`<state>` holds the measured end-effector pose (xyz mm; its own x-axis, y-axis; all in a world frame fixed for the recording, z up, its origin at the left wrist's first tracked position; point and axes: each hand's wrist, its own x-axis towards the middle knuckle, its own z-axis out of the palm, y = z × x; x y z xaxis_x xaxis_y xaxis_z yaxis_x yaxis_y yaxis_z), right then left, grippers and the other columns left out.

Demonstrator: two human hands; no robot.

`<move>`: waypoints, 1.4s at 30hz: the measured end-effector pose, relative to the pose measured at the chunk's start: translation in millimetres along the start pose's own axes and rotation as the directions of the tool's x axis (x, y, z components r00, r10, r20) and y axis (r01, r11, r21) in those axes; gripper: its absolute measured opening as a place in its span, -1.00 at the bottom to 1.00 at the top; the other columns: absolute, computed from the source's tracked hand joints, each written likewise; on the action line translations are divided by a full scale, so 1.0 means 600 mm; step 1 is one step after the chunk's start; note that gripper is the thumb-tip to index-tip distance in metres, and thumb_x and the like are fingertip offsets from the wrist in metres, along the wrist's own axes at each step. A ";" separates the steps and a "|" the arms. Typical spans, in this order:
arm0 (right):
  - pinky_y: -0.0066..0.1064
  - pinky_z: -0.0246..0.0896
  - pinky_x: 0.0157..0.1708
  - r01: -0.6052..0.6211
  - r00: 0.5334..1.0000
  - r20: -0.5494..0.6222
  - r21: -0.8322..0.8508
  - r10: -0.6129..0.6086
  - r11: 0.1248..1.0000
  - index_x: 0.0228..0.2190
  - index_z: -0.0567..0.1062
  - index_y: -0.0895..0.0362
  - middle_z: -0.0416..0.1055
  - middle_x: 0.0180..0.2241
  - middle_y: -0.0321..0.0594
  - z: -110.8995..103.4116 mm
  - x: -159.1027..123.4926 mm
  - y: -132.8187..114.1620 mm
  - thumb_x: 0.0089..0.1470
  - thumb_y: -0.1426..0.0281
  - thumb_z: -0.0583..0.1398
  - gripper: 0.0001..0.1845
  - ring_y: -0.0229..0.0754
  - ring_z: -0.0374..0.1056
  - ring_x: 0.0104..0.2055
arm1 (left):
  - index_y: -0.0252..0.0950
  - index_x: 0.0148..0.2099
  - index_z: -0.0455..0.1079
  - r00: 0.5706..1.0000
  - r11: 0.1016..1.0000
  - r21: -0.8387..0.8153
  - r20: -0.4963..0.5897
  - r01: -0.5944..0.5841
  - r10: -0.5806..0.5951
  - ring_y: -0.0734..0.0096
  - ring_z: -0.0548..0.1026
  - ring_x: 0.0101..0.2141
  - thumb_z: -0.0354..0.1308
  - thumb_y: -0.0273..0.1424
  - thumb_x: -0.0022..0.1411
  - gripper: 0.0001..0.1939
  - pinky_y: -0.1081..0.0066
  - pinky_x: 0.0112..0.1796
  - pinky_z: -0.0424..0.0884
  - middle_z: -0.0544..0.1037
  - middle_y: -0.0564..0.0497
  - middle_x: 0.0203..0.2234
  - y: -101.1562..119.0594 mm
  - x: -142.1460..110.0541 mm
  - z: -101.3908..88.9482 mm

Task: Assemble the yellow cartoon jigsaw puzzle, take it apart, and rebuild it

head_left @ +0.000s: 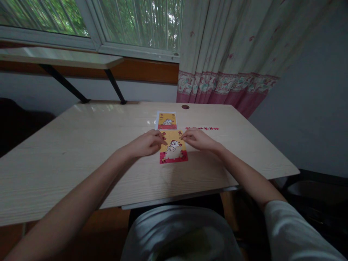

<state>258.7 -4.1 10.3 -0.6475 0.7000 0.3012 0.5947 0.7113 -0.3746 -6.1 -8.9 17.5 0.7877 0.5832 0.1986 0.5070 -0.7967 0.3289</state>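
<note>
A partly assembled jigsaw puzzle (184,149) lies flat before me, yellow above and red below, with a white cartoon animal. Bare tabletop shows through a jagged gap in its lower middle. My left hand (148,143) rests at its left edge, fingers apart, the index finger reaching onto the puzzle. At the upper right edge, my right hand (198,139) has its fingers bent and drawn together; whatever is between the fingertips is too small to make out. Several loose red puzzle pieces (209,128) lie in a row just beyond my right hand, partly hidden by it.
A printed card (166,121) with the same picture lies behind the puzzle. The wooden table (81,152) has a round cable hole (185,107) near its back edge. A raised shelf (62,58) on black legs stands at the back left. Curtains (223,54) hang behind.
</note>
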 end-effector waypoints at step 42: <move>-0.45 0.22 -0.36 -0.302 0.952 0.149 0.595 0.267 0.745 -0.40 0.50 0.22 0.44 -0.46 -0.24 -0.023 -0.015 0.031 -0.14 0.28 0.26 -0.73 -0.31 0.32 -0.42 | -0.31 -0.29 0.50 0.970 0.979 -0.171 -0.194 0.112 -0.145 0.30 0.42 -0.26 0.02 -0.44 0.12 -0.78 0.27 -0.17 0.33 0.52 -0.08 -0.39 0.025 0.019 0.024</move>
<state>281.9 3.9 12.7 -0.5284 0.8471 0.0563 0.3547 0.2806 -0.8919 15.4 -16.7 11.4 0.6228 0.7123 0.3237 0.5250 -0.6872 0.5020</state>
